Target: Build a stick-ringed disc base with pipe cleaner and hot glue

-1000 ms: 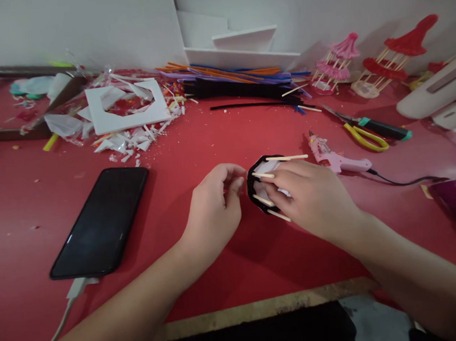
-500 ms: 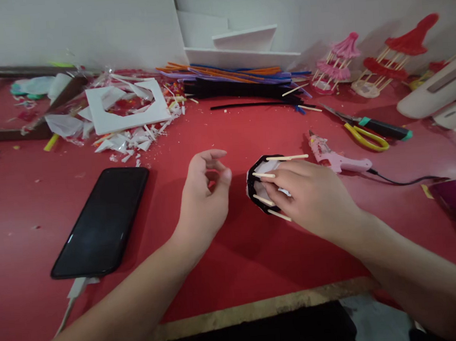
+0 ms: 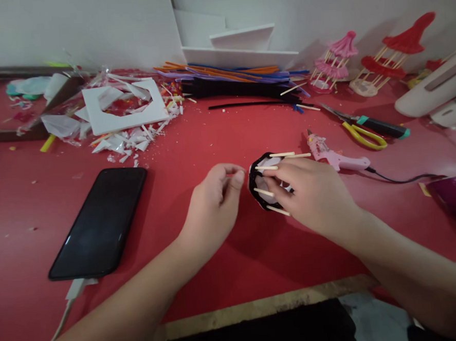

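Note:
My right hand (image 3: 314,191) is closed on a small round craft piece with a white base and a black fuzzy rim (image 3: 255,197). The piece is tilted on its side, and several short pale wooden sticks (image 3: 264,192) stand out from its edge toward the right. My fingers cover part of its inside. On its left, my left hand (image 3: 218,204) has thumb and forefinger pinched together close to the rim. Whether those fingertips touch the rim or hold something tiny, I cannot tell.
A phone (image 3: 100,224) on a cable lies at left. A pink glue gun (image 3: 335,156) and yellow-handled pliers (image 3: 365,134) lie at right. Behind are white foam scraps (image 3: 129,140), pipe cleaners (image 3: 238,85) and two tiered stick models, pink (image 3: 335,63) and red (image 3: 387,65).
My left hand has moved right, up to the craft piece, and its thumb and forefinger have closed together. The piece has turned slightly in my right hand, showing another stick at the top.

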`<state>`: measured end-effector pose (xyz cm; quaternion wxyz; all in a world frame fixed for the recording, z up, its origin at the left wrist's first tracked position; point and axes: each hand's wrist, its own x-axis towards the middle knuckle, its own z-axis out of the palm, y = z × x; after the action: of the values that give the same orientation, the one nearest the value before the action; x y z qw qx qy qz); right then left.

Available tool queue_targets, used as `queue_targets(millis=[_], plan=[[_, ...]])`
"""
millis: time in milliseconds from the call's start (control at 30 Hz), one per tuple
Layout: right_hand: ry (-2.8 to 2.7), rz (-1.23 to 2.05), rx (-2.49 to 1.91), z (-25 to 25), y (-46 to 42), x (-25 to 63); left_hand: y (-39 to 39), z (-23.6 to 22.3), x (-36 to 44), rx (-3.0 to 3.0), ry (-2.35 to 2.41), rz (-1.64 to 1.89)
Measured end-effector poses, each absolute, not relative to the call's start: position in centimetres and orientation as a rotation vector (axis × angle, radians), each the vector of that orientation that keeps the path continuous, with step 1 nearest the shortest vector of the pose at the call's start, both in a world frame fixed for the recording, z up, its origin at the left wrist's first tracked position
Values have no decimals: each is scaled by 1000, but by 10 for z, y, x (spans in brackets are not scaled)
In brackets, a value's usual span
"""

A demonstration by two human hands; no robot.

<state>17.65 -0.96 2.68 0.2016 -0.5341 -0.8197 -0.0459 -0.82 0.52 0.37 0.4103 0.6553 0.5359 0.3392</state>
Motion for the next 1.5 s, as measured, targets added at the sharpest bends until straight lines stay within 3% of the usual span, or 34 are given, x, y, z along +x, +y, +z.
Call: queue_targets(millis=[200, 433, 1000, 1233, 1500], plan=[[-2253, -45, -1594, 28, -9, 176, -10, 5, -1, 2021, 1224, 729], [-2277, -30, -1646, 29, -10, 174, -11, -7, 11, 2024, 1380, 735], [-2249, -26, -1689, 29, -9, 175, -9, -7, 0, 2031, 1199, 776], [-2260, -36, -1642, 29, -9, 176, 19, 9, -18, 1471, 1371, 923], [-2343, -53, -1458, 29, -10, 176, 15, 12, -10, 1506, 1202, 836]])
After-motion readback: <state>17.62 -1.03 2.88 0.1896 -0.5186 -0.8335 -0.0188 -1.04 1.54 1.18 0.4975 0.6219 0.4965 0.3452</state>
